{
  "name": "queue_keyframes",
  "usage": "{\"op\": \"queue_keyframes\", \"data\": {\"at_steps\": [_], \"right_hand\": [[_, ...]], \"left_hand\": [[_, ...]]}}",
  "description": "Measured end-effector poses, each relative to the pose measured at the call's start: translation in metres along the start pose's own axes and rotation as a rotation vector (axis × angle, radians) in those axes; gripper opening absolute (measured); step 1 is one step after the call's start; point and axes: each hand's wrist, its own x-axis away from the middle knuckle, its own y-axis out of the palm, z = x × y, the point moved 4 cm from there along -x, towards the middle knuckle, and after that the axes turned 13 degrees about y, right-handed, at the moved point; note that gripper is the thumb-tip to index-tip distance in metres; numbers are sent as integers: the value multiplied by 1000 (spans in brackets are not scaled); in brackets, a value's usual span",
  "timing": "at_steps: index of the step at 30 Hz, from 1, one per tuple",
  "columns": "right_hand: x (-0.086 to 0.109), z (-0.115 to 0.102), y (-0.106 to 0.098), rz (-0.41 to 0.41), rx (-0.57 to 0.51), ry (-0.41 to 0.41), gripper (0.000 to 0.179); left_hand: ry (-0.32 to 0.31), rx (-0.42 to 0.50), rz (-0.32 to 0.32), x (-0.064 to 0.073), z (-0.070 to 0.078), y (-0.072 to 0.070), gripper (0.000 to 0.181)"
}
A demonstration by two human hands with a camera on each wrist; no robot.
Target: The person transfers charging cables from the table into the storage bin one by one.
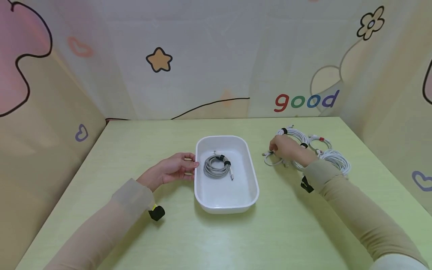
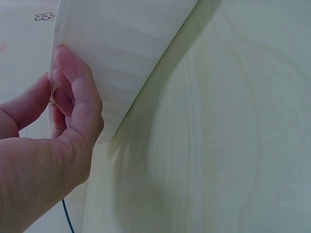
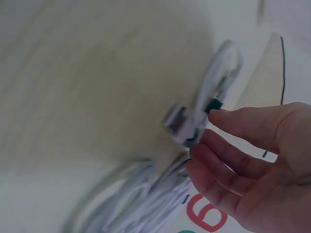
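Pinching a small white cable (image 3: 200,102) at its green tie (image 3: 214,104) with my right hand (image 1: 285,146), thumb one side, fingertips the other, gap narrow. Cable's right of centre in the head view, left edge of the white coils (image 1: 336,160). My left hand (image 1: 179,167) grips the left rim of the white tray (image 1: 243,187), mid-frame, thumb over the edge, fingers on the outer wall. Grey cable (image 1: 216,173) coiled inside, tray's left half.

Handling, my guess: cable light, bendy, a bit slick, not fragile; plugs are the stiff bits. Best hold is at the tie, where the loop is bunched; a loose strand could snag the coils. Tray looks light, rigid, smooth; rim is the place to hold.

Hard to see: my right hand hides part of the cable and coils in the head view; right wrist view blurry, plug type unreadable. Left wrist view cuts off the tray, no interior.
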Motion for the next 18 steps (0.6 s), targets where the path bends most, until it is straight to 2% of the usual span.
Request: {"op": "queue_keyframes", "data": {"at_steps": [3, 11, 15, 18], "right_hand": [[0, 4, 5, 14, 10, 1, 19], [2, 10, 5, 76, -24, -59, 9], [5, 10, -1, 61, -66, -63, 9], [5, 9, -6, 26, -108, -35, 9]], "left_hand": [[-3, -4, 5, 1, 0, -1, 10], [-12, -15, 5, 0, -2, 0, 11], [-14, -19, 10, 0, -1, 0, 10], [-10, -16, 10, 1, 0, 0, 10]]}}
